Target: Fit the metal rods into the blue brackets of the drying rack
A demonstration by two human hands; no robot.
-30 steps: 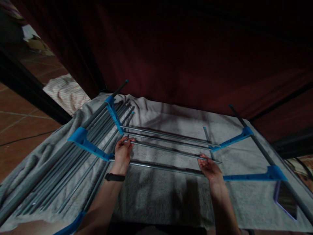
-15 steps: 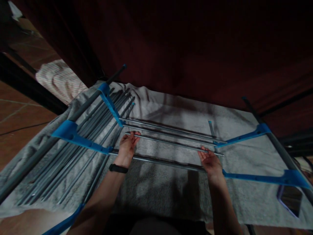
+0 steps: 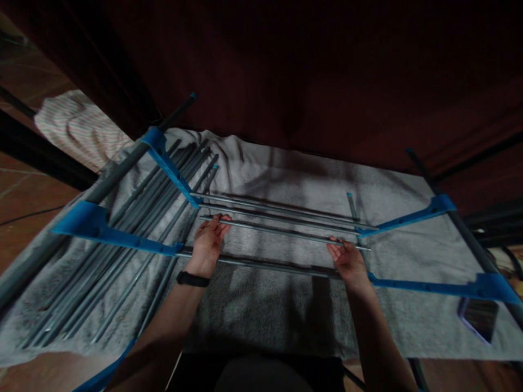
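A thin grey metal rod (image 3: 273, 231) lies crosswise between my hands. My left hand (image 3: 209, 238) grips it near its left end, fingers closed around it. Near the right end, my right hand (image 3: 347, 258) pinches the same rod. Just beyond it run two similar thin rods, the farther one (image 3: 281, 208) reaching from the left blue bracket (image 3: 171, 169) toward the right blue bracket (image 3: 408, 218). Closer to me, a thicker bar (image 3: 278, 266) passes behind my left wrist to the near blue brackets, the left one (image 3: 114, 234) and the right one (image 3: 437, 288).
Several loose grey tubes (image 3: 134, 228) lie in a pile at the left on a grey blanket (image 3: 253, 316). A phone (image 3: 479, 317) rests at the right. Thick side tubes (image 3: 118, 173) carry the brackets. A dark red curtain (image 3: 286, 81) hangs behind, and a striped cloth (image 3: 79, 128) sits at the far left.
The camera view has shifted slightly, so the frame appears a little higher and farther left. Both hands keep hold of the same rod, with little other visible change.
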